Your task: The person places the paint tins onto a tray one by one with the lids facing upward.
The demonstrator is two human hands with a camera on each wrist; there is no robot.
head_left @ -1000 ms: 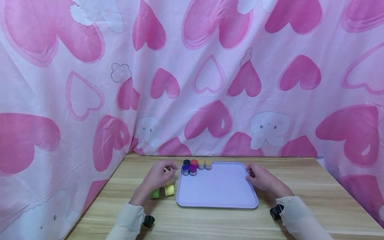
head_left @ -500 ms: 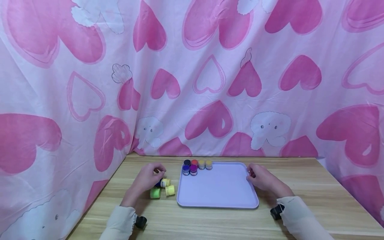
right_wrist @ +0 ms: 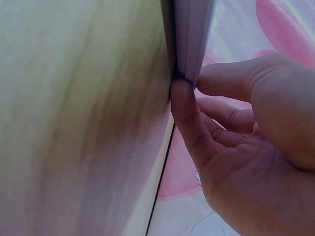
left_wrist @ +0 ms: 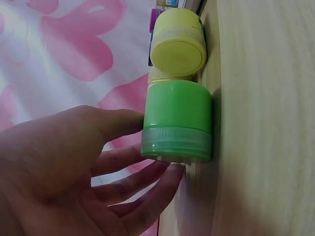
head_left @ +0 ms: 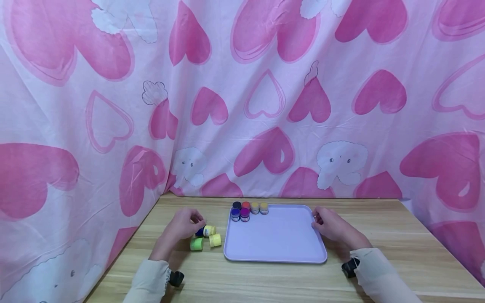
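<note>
My left hand (head_left: 185, 224) is at the left of the table, fingers loosely bent, over a dark blue jar (head_left: 199, 232). In the left wrist view, a green jar (left_wrist: 178, 118) hides the tips of my thumb and some fingers; touch on the blue jar cannot be made out. That green jar and two yellow jars (head_left: 214, 240) (head_left: 209, 230) lie close by on their sides. With thumb and fingers, my right hand (head_left: 330, 225) pinches the right rim of a lilac tray (head_left: 276, 240), as the right wrist view (right_wrist: 192, 44) also shows.
In the tray's far left corner several small paint jars stand upright: black (head_left: 236, 205), red (head_left: 246, 205), two ochre ones (head_left: 259, 208), blue (head_left: 235, 214) and magenta (head_left: 244, 214). A heart-patterned curtain (head_left: 265, 105) borders the wooden table (head_left: 265, 280) behind and at the left.
My left hand has moved left, away from the tray's left rim, and down to the loose jars, uncovering the green and yellow ones. My right hand stays at the tray's rim.
</note>
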